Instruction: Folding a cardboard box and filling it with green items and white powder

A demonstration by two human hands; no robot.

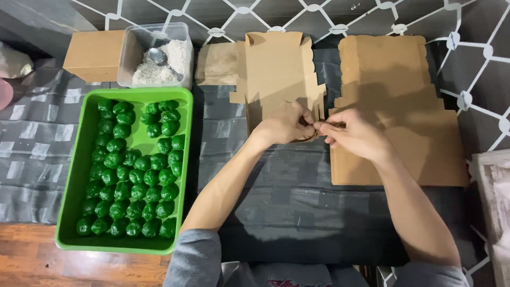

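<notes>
A flat brown cardboard box blank [276, 69] lies unfolded on the dark cloth in front of me. My left hand [287, 123] pinches a flap at its lower right corner. My right hand [355, 133] meets it there, fingertips gripping the same flap edge. To the right lies a stack of flat brown cardboard blanks [398, 106]; my right hand rests over its left edge.
A green tray [71, 175] at the left holds several rows of green wrapped balls [133, 170]. Behind it stand a clear tub of white powder with a spoon [156, 56] and a closed brown box [94, 53]. A pale framed object [494, 196] lies at the right edge.
</notes>
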